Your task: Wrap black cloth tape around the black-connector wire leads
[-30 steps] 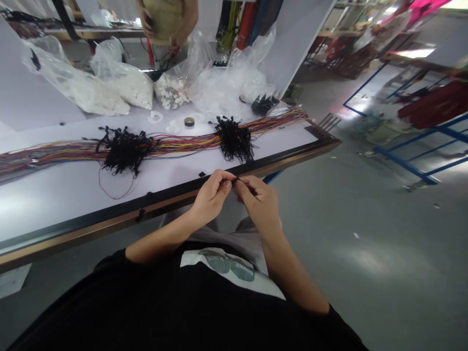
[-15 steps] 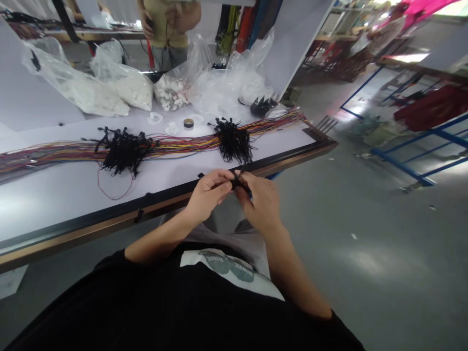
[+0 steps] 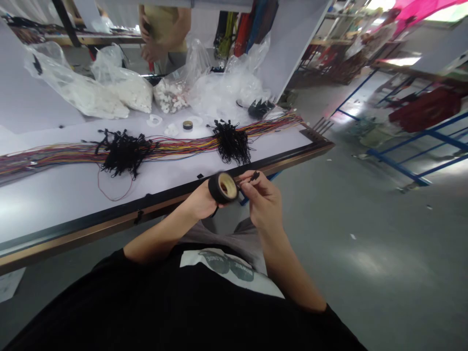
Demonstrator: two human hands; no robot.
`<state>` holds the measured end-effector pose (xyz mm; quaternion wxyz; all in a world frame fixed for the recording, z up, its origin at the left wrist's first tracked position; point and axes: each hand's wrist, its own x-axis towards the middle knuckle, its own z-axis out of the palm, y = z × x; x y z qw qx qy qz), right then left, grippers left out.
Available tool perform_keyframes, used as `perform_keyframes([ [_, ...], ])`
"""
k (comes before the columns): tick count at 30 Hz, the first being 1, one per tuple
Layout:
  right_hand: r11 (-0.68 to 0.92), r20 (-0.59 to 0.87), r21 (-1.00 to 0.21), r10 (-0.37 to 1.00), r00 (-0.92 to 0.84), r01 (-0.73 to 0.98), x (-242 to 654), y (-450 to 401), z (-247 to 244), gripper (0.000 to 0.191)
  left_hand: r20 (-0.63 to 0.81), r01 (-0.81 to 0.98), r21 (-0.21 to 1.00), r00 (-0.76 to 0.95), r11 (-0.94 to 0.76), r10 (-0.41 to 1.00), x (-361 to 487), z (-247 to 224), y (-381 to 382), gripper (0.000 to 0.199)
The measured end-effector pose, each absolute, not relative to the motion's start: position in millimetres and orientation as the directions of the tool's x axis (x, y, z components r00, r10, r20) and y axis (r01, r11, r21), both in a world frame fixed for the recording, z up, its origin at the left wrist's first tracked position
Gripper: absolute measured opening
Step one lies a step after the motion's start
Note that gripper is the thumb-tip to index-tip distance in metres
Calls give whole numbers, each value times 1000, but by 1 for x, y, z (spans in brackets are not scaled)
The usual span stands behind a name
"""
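Note:
In front of the table edge, my left hand (image 3: 200, 201) is closed on a roll of black tape (image 3: 216, 189), whose pale core faces up and to the right. My right hand (image 3: 266, 202) is just to its right, thumb and fingers pinched on a small black cable connector (image 3: 255, 176). Fingers hide part of the connector and whatever links it to the tape. Beyond the hands, a heap of black cable ends (image 3: 231, 142) lies across a long bundle of coloured wires (image 3: 175, 145). A second black heap (image 3: 124, 153) rests farther left on the bundle.
Clear plastic bags of white parts (image 3: 135, 90) stand along the back of the table (image 3: 171, 175). Another tape roll (image 3: 187, 125) lies near them. A person (image 3: 166, 34) stands across the table. A blue-framed trolley (image 3: 398, 163) is on the floor at right.
The tape roll has come into clear view in my left hand. My hands have moved slightly apart, and the connector now shows above my right fingertips.

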<state>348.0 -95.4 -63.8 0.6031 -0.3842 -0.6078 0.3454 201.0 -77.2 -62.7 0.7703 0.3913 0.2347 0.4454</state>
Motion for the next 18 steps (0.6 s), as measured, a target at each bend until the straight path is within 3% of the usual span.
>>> perform_keyframes([
  [2,436,445,-894,892,81,106,348,-98,-60,21,67,-432,883,504,185,861,197,-61,-78,14],
  [5,451,512,-811,856,79,372,347,-102,-55,16,154,-241,969,461,-44,874,191,-59,-77,17],
  [7,437,534,-748,843,62,500,345,-105,-53,12,208,-63,978,355,-198,912,192,-59,-77,14],
  [11,362,461,-760,886,56,540,338,-106,-54,12,313,155,926,191,-344,930,199,-65,-81,7],
  [14,385,520,-715,851,76,584,336,-104,-55,14,339,18,939,106,-343,935,203,-69,-83,6],
  [16,422,571,-677,818,68,602,337,-104,-54,14,262,-176,953,80,-245,962,203,-69,-83,21],
  [18,460,591,-663,806,36,591,337,-106,-54,10,134,-355,933,165,-68,977,203,-66,-81,34],
])
